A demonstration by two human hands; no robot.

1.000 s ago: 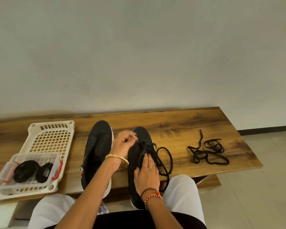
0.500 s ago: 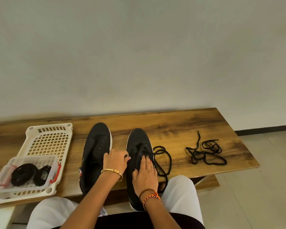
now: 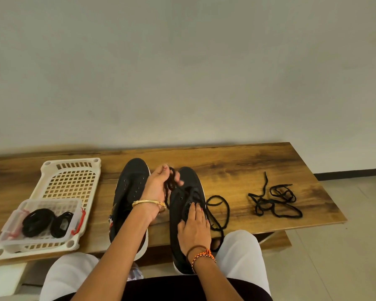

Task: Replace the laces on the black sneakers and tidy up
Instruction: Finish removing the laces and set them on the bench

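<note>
Tabletop (image 3: 237,166): wooden, spans the lower middle of the frame against a plain wall.

Left sneaker (image 3: 130,187): black with a white sole, centre of the frame, toe toward the wall, eyelets bare; the left forearm crosses its heel end.

Right sneaker (image 3: 182,213): black, just right of the first, heel overhanging the near tabletop edge above the person's lap.

Lace (image 3: 217,211): black, partly threaded through the right sneaker's eyelets; one loop lies on the tabletop just right of the shoe, and another part rises to the left hand.

Left hand (image 3: 159,185): lifted between the two toes, fingers curled round a bunch of the lace. Gold bangle (image 3: 149,203) at the wrist.

Right hand (image 3: 194,227): laid flat on the right sneaker's upper, fingers straight, tips pressing at the eyelet row. Brown and orange bracelets (image 3: 201,255) at the wrist.

Loose lace (image 3: 274,199): black, tangled, on the tabletop right of centre, well apart from the shoes.

White basket (image 3: 72,170): slotted plastic, lower left of the frame, on the tabletop.

Clear box (image 3: 20,213): red clasps, sits in the near end of the basket, holds two coils of black lace (image 3: 46,222).
</note>
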